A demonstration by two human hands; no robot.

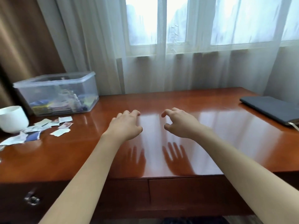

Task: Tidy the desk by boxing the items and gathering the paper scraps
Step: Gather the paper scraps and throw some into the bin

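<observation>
A clear plastic box (56,92) with its lid on stands at the desk's back left, with several small items inside. Torn paper scraps (40,130) lie scattered in front of it, near the left edge. My left hand (126,125) and my right hand (179,122) hover side by side above the middle of the glossy wooden desk (210,143). Both have loosely curled fingers and hold nothing. Their reflections show on the desk top below them.
A white bowl (13,118) sits at the far left beside the scraps. A dark closed laptop (271,109) lies at the back right corner. Sheer curtains and a window are behind the desk. Drawers with a metal handle (31,198) front the desk.
</observation>
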